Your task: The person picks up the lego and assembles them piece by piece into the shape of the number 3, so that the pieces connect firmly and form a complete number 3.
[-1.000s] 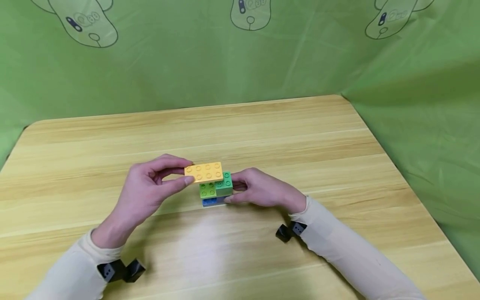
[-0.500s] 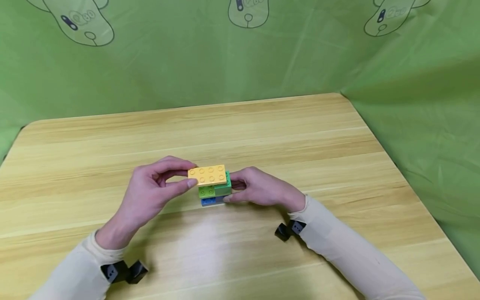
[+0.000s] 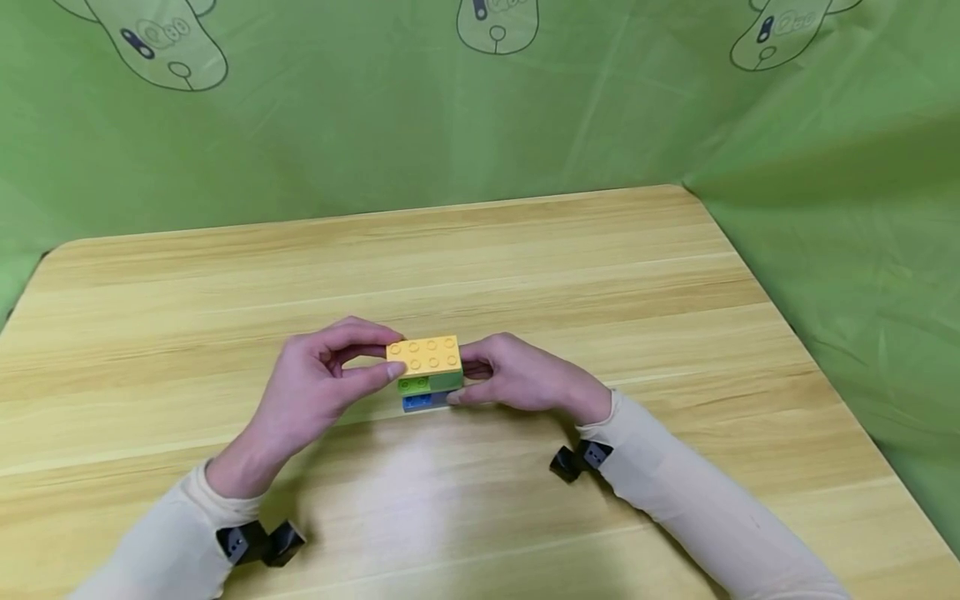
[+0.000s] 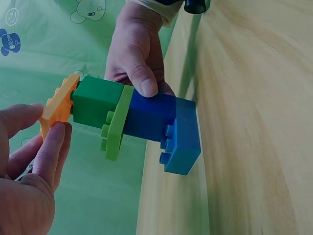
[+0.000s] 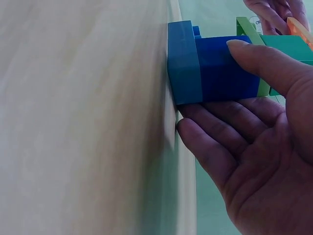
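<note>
A stack of toy building bricks stands on the wooden table. In the left wrist view its parts are a light blue brick [image 4: 187, 139] at the base, a dark blue brick [image 4: 149, 116], a thin lime plate [image 4: 117, 128] and a green brick [image 4: 97, 101]. My left hand [image 3: 318, 383] pinches a thin yellow-orange plate [image 3: 424, 355] by its left end, thumb in front. This plate lies over the green brick, slightly tilted; some studs show between them. With thumb and fingers, my right hand [image 3: 517, 375] grips the dark blue brick from the right.
The wooden table [image 3: 525, 267] spreads around the stack on all sides. A green curtain [image 3: 375, 125] with printed cartoon figures hangs behind it and along the right. Each sleeve carries a small black camera, one on the left wrist [image 3: 258, 543] and one on the right [image 3: 581, 460].
My left hand has moved right and slightly nearer with the yellow-orange plate, which now covers the green brick's top in the head view. The right hand and the stack keep their place.
</note>
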`<action>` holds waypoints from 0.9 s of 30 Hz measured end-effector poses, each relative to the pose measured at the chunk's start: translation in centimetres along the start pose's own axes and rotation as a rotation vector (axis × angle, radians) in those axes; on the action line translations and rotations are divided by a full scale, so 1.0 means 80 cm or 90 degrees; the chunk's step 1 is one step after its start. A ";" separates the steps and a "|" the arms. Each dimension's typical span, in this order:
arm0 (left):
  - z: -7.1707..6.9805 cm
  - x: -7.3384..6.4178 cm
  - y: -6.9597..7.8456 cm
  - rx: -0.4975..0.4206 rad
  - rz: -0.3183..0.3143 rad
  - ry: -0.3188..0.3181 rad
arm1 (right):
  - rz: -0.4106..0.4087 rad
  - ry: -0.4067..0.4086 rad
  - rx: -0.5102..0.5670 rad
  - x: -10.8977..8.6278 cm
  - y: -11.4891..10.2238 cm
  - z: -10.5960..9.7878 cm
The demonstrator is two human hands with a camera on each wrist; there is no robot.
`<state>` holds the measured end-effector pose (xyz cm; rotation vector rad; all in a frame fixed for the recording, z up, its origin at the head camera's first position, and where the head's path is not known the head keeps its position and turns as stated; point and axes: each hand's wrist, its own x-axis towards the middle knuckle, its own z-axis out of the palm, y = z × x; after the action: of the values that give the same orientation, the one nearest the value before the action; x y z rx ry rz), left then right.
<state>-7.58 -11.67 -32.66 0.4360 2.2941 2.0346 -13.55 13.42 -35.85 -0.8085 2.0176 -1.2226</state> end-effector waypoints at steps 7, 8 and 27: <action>0.003 0.000 -0.001 0.007 -0.001 -0.007 | 0.005 0.004 -0.005 0.000 0.000 0.000; 0.003 0.000 -0.001 0.013 -0.002 -0.006 | 0.006 0.005 -0.005 0.000 0.000 0.000; -0.006 0.008 0.010 0.107 -0.026 -0.046 | 0.006 0.005 -0.008 0.000 0.001 0.000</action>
<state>-8.14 -11.92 -31.71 0.4587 2.4188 1.7848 -13.61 13.46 -35.95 -0.8008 2.0339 -1.2111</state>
